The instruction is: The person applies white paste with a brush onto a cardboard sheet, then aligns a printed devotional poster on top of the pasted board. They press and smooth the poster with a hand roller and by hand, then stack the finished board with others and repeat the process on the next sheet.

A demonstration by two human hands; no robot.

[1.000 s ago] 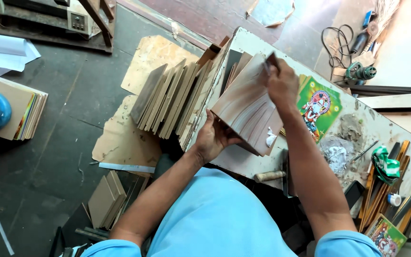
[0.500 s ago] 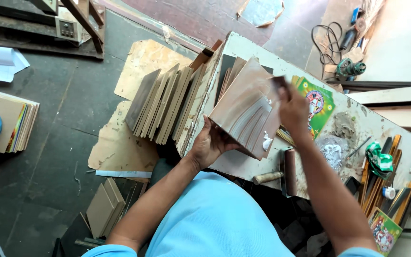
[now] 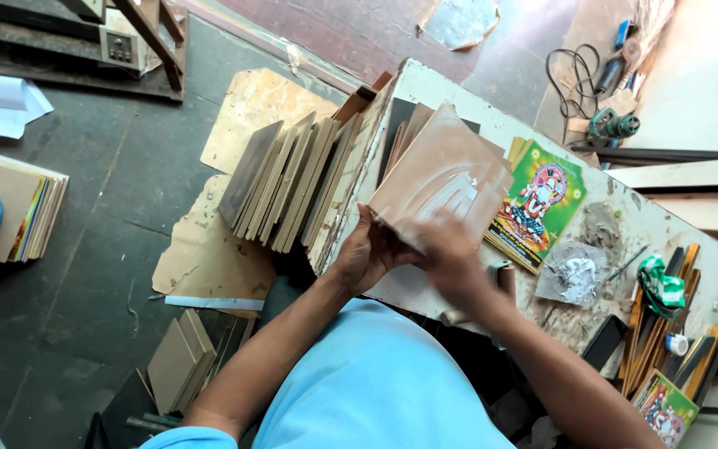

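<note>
Left hand (image 3: pixel 365 254): fingers curled around the near left edge of the square brown board with a glossy smeared face (image 3: pixel 442 185), thumb on top, gripping it.
Right hand (image 3: pixel 450 258): blurred, pressed on the near lower corner of the same board; fingers look closed on its edge, though the blur hides the exact hold.
Square brown board: tilted, lifted off the white paint-stained table (image 3: pixel 666 229), near edge in both hands, far edge leaning toward the table's far end, above the table's left half.
Beneath the board: more thin brown boards (image 3: pixel 409 133) stand just behind it, together with a dark panel (image 3: pixel 398 125).
Left of the table: a row of plain wooden boards standing on edge (image 3: pixel 288 187) leans against the table's side, on worn cardboard sheets on the floor (image 3: pixel 209 249).
Right of the board: a green printed picture of a seated figure (image 3: pixel 542 204) lies flat on the table, touching the board's right edge in this view.
Further right: a patch of grey-white paste (image 3: pixel 575 274), then a bundle of narrow wooden strips (image 3: pixel 666 333) with a green crumpled wrapper (image 3: pixel 661 285) on it.
Near floor: a small pile of flat boards (image 3: pixel 180 362) lies beside the person's left arm.
Far left: a stack of sheets with coloured edges (image 3: pixel 22 216) lies on the dark floor.
</note>
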